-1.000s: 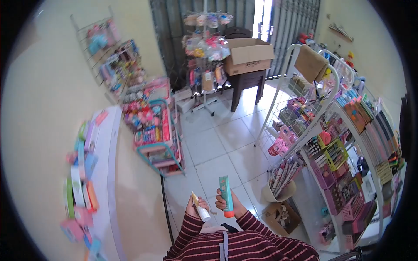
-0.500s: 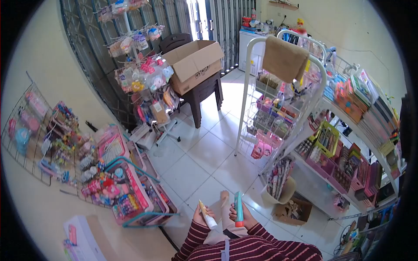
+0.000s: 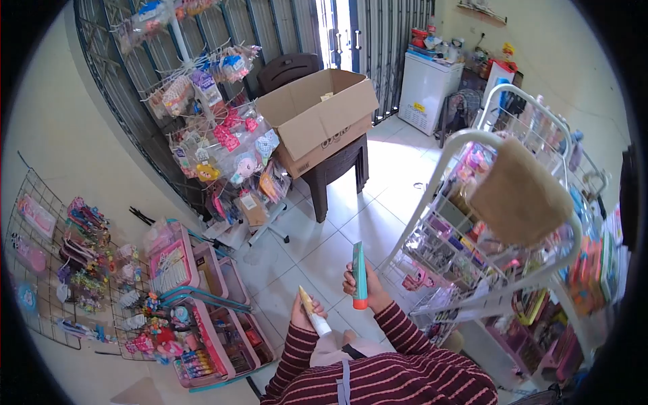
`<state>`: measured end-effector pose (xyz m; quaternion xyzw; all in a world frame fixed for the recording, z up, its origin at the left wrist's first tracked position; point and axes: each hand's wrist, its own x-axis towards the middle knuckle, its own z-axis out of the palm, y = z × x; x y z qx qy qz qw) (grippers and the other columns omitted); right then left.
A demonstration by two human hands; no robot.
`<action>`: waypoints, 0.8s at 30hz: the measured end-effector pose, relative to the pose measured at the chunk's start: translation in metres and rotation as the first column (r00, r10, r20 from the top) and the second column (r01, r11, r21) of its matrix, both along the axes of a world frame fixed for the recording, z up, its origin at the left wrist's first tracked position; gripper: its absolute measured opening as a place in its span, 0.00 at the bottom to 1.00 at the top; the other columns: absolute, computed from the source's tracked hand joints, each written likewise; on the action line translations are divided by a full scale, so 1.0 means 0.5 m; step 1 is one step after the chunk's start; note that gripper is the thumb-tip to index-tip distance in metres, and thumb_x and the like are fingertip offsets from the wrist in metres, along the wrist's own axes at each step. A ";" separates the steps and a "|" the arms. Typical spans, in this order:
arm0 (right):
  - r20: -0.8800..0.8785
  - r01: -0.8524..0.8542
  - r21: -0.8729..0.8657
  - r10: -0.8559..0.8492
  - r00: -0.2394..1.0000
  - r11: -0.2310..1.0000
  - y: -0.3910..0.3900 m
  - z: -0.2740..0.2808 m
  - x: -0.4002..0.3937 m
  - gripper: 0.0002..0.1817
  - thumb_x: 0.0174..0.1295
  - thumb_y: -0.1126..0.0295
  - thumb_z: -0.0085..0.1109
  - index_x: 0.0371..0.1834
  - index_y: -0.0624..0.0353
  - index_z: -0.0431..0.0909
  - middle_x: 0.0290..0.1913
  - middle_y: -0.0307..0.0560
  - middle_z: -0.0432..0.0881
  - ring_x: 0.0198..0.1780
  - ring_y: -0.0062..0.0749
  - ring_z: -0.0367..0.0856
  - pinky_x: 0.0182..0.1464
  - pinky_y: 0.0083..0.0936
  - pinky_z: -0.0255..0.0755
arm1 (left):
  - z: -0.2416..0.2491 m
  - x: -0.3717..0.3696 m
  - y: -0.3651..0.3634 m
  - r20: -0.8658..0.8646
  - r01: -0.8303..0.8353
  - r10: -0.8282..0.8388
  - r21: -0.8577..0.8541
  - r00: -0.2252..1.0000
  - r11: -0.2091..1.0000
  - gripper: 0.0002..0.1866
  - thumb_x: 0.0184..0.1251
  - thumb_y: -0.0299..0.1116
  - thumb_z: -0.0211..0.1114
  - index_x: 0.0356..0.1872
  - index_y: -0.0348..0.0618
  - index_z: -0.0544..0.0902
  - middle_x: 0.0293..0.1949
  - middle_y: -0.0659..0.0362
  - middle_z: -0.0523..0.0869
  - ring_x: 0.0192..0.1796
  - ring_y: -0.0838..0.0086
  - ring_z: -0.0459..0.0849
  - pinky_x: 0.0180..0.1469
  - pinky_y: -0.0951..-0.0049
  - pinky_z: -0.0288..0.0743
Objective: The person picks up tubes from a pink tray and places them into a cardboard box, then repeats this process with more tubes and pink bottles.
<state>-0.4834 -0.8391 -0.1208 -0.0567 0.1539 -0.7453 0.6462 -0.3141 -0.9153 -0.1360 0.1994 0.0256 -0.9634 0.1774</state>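
Note:
My left hand is closed around a white and yellow squeeze tube, whose flat yellow end points up and away from me. To its right, my right hand grips a green squeeze tube with an orange-red cap at its lower end. That tube is nearly upright and held a little higher than the other one. The two tubes are apart, both in front of my body above the tiled floor. Print on them is too small to read.
An open cardboard box rests on stacked dark plastic stools ahead. A stand of hanging packets and a pink tiered cart are left. On the right, a white wire rack carries a brown cloth.
My view has shifted forward, so the box and rack look nearer. My right hand has lifted the green tube higher; both hands keep their tubes.

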 end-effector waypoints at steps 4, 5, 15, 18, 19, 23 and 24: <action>0.052 0.053 0.030 -0.055 0.997 0.998 -0.045 -0.025 -0.067 0.20 0.58 0.50 0.32 0.28 0.56 0.64 0.14 0.41 0.63 0.15 0.26 0.58 0.19 0.19 0.56 | -0.081 -0.069 -0.083 0.027 -0.080 0.079 0.009 0.996 0.997 0.18 0.55 0.50 0.48 0.25 0.44 0.70 0.17 0.61 0.67 0.20 0.75 0.66 0.23 0.77 0.63; 0.075 0.072 0.051 -0.076 0.994 0.996 -0.054 -0.040 -0.080 0.20 0.58 0.51 0.33 0.29 0.57 0.64 0.15 0.40 0.62 0.15 0.25 0.57 0.18 0.18 0.55 | -0.102 -0.086 -0.104 0.077 -0.082 0.080 0.020 0.994 0.996 0.18 0.55 0.51 0.48 0.25 0.44 0.70 0.17 0.62 0.67 0.19 0.76 0.66 0.23 0.77 0.63; 0.183 0.153 0.374 -0.235 0.955 0.915 -0.319 -0.087 -0.332 0.19 0.57 0.51 0.36 0.29 0.57 0.64 0.15 0.41 0.62 0.16 0.27 0.60 0.19 0.20 0.58 | -0.122 -0.377 -0.441 0.160 0.015 -0.019 0.030 0.987 0.999 0.20 0.55 0.53 0.46 0.25 0.45 0.70 0.18 0.59 0.69 0.20 0.72 0.68 0.25 0.70 0.65; 0.067 0.297 0.218 -0.318 0.946 0.929 -0.444 -0.015 -0.465 0.18 0.57 0.52 0.36 0.29 0.57 0.64 0.15 0.41 0.63 0.16 0.27 0.60 0.19 0.19 0.58 | -0.062 -0.507 -0.565 0.071 0.069 -0.057 -0.185 0.996 0.980 0.20 0.56 0.53 0.45 0.25 0.46 0.70 0.18 0.60 0.69 0.20 0.72 0.68 0.24 0.71 0.65; 0.048 0.345 0.189 -0.360 0.932 0.919 -0.475 0.013 -0.499 0.18 0.57 0.52 0.36 0.30 0.57 0.64 0.15 0.41 0.62 0.16 0.26 0.59 0.18 0.18 0.57 | -0.040 -0.547 -0.601 0.056 0.074 -0.063 -0.215 0.996 0.974 0.20 0.56 0.53 0.44 0.26 0.46 0.70 0.18 0.60 0.69 0.20 0.73 0.68 0.24 0.71 0.65; -0.015 0.393 0.024 -0.393 0.920 0.919 -0.550 0.048 -0.607 0.20 0.58 0.50 0.35 0.29 0.56 0.64 0.14 0.41 0.63 0.16 0.26 0.60 0.18 0.18 0.56 | 0.054 -0.670 -0.693 -0.024 0.087 -0.096 -0.243 0.995 0.966 0.19 0.58 0.52 0.43 0.28 0.46 0.69 0.18 0.59 0.69 0.20 0.73 0.68 0.22 0.72 0.64; -0.014 0.384 0.005 -0.384 0.923 0.923 -0.565 0.044 -0.628 0.19 0.58 0.50 0.34 0.29 0.56 0.64 0.14 0.40 0.62 0.15 0.26 0.60 0.18 0.18 0.56 | 0.060 -0.687 -0.708 -0.022 0.081 -0.089 -0.247 0.996 0.966 0.19 0.58 0.52 0.43 0.28 0.46 0.69 0.18 0.59 0.69 0.20 0.73 0.68 0.22 0.72 0.64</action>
